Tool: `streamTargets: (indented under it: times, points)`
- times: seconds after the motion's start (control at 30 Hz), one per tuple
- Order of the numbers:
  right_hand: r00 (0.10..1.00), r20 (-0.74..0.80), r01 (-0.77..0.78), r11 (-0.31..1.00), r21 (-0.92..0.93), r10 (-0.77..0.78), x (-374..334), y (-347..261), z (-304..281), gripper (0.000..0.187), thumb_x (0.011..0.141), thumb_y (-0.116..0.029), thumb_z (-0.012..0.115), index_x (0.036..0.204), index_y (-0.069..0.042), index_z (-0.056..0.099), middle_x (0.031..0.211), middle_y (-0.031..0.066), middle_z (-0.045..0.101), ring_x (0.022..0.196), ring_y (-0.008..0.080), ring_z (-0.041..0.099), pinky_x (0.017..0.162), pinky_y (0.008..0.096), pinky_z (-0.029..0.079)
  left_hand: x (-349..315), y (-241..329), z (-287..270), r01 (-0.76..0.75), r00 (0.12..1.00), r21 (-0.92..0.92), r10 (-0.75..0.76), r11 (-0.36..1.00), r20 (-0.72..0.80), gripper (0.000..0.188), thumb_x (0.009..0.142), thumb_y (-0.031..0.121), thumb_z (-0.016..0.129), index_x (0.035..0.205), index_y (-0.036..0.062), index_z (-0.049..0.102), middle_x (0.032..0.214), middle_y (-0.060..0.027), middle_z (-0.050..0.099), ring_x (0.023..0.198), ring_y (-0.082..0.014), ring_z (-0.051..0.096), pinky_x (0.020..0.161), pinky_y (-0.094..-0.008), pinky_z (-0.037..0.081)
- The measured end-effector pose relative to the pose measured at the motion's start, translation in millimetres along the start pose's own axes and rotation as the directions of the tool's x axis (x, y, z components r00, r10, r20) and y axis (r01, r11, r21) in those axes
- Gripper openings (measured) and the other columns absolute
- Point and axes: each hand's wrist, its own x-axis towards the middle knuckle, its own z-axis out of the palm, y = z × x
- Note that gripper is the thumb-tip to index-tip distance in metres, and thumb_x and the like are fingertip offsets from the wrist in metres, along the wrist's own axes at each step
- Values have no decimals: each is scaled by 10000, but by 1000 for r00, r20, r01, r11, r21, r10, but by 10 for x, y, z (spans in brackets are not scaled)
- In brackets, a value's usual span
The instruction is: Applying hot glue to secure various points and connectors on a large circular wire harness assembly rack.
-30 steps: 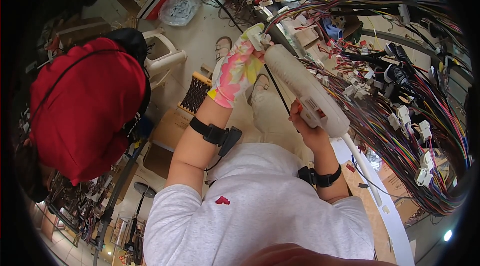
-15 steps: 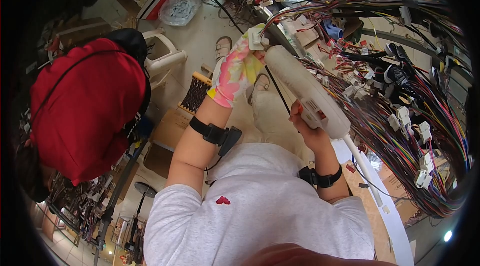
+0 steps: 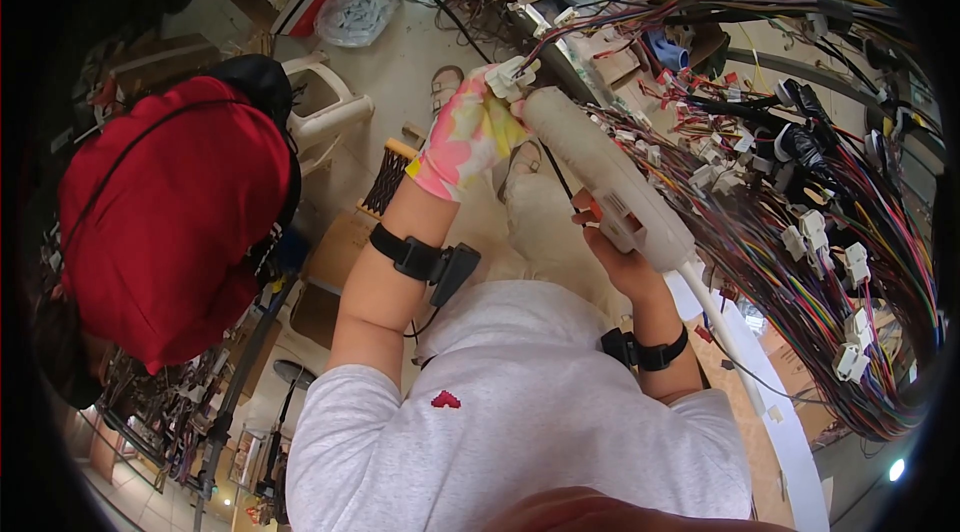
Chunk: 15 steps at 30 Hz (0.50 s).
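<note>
The glue gun [image 3: 612,180] has a long, rounded, dull off-white body with a slotted panel on its side and an orange-red part by the handle. It slants from upper left to lower right, its handle in the right of the 2 hands [image 3: 618,257]. 1 slim white rod [image 3: 722,332] sticks out of its rear end, continuing that slant. The white, blocky connector [image 3: 510,79] sits tilted at the left hand's fingertips [image 3: 493,84], just beside the gun's front end; several thin wires [image 3: 560,29] run from it toward the upper right.
</note>
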Motion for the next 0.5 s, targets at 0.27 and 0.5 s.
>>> streamTargets:
  times: [0.27, 0.5]
  points:
    - [1000, 5, 29, 999, 43, -29, 31, 25, 26, 441, 824, 90, 534, 1239, -49, 478, 1113, 100, 563, 1040, 205, 557, 830, 359, 535, 31, -40, 3, -71, 997, 208, 74, 975, -7, 471, 983, 420, 420, 1251, 44, 513, 1117, -44, 573, 708, -85, 513, 540, -266, 455]
    - [1000, 11, 28, 1000, -8, -28, 27, 0, 33, 461, 816, 88, 537, 1250, -53, 468, 1091, 92, 564, 1020, 195, 557, 810, 353, 539, 29, 13, -9, 21, 999, 103, -16, 994, -52, 441, 980, 370, 452, 1245, 30, 537, 1031, -16, 573, 722, -91, 520, 581, -258, 455]
